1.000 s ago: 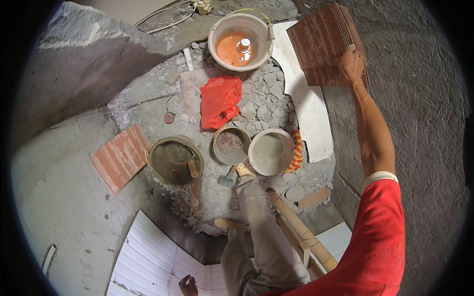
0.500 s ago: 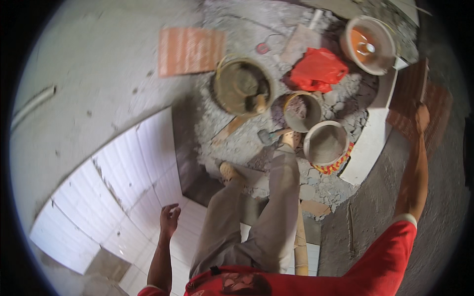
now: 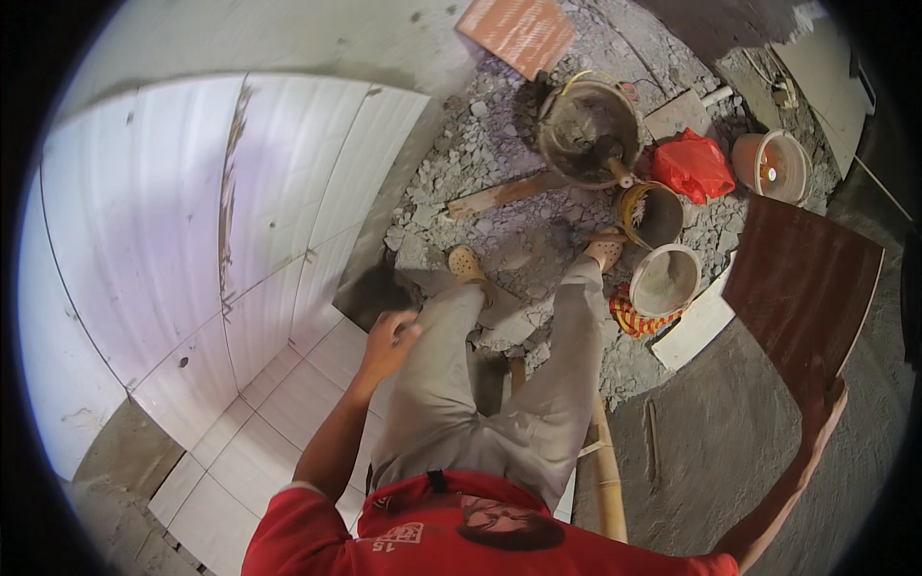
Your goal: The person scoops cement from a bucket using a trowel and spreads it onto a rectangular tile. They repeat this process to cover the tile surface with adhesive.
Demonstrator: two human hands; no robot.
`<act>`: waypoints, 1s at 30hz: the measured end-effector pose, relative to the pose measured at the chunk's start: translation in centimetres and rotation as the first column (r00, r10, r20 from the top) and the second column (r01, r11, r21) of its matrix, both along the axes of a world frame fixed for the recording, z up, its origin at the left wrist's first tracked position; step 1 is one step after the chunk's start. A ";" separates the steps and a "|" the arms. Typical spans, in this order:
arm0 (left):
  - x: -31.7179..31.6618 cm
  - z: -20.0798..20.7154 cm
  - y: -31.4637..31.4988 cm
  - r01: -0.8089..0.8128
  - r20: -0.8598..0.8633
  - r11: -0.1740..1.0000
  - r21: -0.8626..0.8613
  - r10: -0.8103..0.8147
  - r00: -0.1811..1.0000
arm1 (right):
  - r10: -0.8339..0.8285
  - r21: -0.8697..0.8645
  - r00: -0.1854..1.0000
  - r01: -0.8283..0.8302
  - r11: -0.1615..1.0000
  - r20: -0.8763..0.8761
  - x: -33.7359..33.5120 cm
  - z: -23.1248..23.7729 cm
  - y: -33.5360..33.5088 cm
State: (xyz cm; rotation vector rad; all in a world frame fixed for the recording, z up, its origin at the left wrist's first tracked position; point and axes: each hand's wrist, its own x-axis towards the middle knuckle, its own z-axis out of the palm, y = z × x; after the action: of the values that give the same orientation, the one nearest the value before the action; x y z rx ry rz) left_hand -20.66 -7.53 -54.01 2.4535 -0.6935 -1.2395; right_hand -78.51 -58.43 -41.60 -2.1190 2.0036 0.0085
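My right hand (image 3: 824, 413) grips the lower edge of a large reddish-brown tile (image 3: 807, 293), held out at my right over grey plaster. The tile's smooth dark face shows, and its far corner reaches toward a bucket holding something orange (image 3: 773, 165). Near my left thigh, my left hand (image 3: 389, 346) is raised with loosely bent fingers apart and nothing visible in it. White tiles (image 3: 288, 163) cover the surface on that side. Ahead of my feet stands a large mortar bucket (image 3: 588, 125) with a handled tool in it.
Broken rubble (image 3: 538, 230) lies around my feet, with a wooden board (image 3: 504, 195) on it. Two smaller buckets, one yellowish (image 3: 658, 216) and one pale (image 3: 665, 280), stand beside my right foot. A red plastic bag (image 3: 691, 165) and a bamboo pole (image 3: 608, 470) are also in view.
The brown tile has swung nearer and turned, its smooth face now showing; my right hand came lower with it. My left hand rose toward my thigh. The view shifted left.
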 end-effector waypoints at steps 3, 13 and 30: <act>2.7 -3.4 -2.0 -0.004 -0.128 0.995 -0.102 -0.009 0.992 | 0.026 0.212 0.999 -0.018 0.977 -0.035 7.7 6.8 5.6; 8.7 -15.1 -4.8 -0.774 -0.807 0.604 0.190 0.545 0.227 | -0.202 0.677 0.821 -0.272 0.684 0.534 34.9 -3.8 20.6; 14.6 -46.3 3.5 -0.873 -0.518 0.405 0.272 0.826 0.222 | 0.128 0.717 0.836 -0.528 0.455 0.534 42.8 -51.6 22.5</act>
State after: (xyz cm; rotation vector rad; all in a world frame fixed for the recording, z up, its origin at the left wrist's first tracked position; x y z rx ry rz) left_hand -6.06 -4.00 -100.27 1.6279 0.7545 -1.2437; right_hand -35.68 -35.89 -93.17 -1.5858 0.9273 0.4779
